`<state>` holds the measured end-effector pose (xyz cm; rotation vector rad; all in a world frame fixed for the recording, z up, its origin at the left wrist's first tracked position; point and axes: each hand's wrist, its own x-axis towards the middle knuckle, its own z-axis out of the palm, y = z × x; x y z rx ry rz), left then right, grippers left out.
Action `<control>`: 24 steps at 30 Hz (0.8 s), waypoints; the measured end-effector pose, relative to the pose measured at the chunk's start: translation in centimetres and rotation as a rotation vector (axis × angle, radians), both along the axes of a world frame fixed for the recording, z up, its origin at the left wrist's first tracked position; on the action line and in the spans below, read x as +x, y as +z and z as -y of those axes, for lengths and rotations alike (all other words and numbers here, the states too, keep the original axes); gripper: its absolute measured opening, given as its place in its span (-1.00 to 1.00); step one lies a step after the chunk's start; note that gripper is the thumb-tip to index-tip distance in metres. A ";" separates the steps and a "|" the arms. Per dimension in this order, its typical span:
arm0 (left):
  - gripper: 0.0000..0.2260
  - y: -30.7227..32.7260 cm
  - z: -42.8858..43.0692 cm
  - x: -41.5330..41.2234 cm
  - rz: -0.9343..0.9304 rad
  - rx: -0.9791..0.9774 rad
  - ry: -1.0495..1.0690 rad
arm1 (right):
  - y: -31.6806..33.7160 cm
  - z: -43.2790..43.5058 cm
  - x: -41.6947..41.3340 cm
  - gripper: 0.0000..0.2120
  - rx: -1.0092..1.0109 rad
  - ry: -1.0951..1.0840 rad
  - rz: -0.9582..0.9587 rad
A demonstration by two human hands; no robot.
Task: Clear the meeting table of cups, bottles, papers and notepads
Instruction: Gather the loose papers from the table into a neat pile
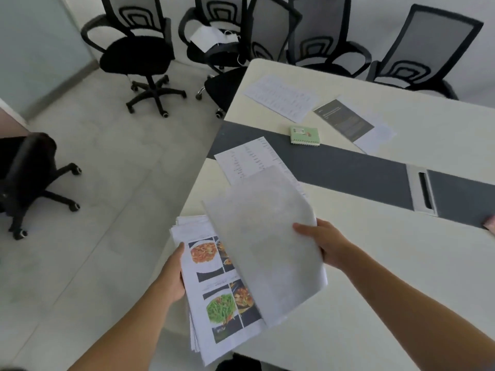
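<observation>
Over the near-left corner of the worktop (375, 263), the left hand (171, 274) is clamped on a stack of papers (214, 290) with food photos on top, and the right hand (324, 243) pinches a blank-backed sheet (262, 236) onto it. I'd say roughly halfway: three printouts (249, 159) (281, 97) (345, 121) and a green notepad (304, 135) remain toward the far end. No cups or bottles visible.

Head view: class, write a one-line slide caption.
Two bare hands, left and right, gather printed paper sheets over cream meeting table.
</observation>
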<state>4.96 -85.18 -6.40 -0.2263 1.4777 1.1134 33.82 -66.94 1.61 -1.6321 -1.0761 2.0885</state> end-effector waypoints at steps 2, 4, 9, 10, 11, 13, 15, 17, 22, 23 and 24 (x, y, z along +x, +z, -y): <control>-0.46 -0.1 0.2 -0.1 0.024 0.024 0.058 | -2.9 3.1 -3.0 -0.72 -0.096 0.069 0.024; -0.39 0.0 0.3 -0.3 0.036 0.011 0.067 | -5.5 6.2 -4.8 -0.78 -0.151 0.083 0.084; -0.30 -1.2 1.0 -1.2 0.058 -0.105 -0.021 | -9.6 9.6 -6.7 -0.80 -0.063 0.259 0.357; -0.37 -1.1 0.9 -1.1 0.025 -0.122 -0.044 | -9.7 9.4 -6.7 -0.77 -0.051 0.319 0.377; -0.48 -1.2 0.8 -0.9 -0.006 -0.135 -0.060 | -9.7 9.0 -6.6 -0.74 -0.045 0.381 0.392; -0.64 -1.4 0.2 -0.4 -0.037 -0.151 -0.085 | -9.5 7.4 -6.2 -0.67 -0.042 0.547 0.415; -0.68 -1.3 -0.1 -0.4 -0.052 -0.141 -0.096 | -9.0 4.9 -6.0 -0.66 0.026 0.732 0.472; -0.68 -1.0 -0.6 -0.6 -0.067 -0.132 -0.109 | -8.2 0.8 -6.1 -0.70 0.271 0.804 0.615; -0.73 0.0 -1.2 -1.2 -0.086 -0.108 -0.137 | -6.9 -12.1 -7.7 -0.55 0.643 0.569 0.851; -0.74 0.2 -1.4 -1.1 -0.102 -0.110 -0.137 | -6.9 -14.2 -7.9 -0.43 0.631 0.570 0.884; -0.75 0.1 -1.9 -1.3 -0.123 -0.125 -0.125 | -7.5 -16.2 -8.4 -0.31 0.594 0.584 0.922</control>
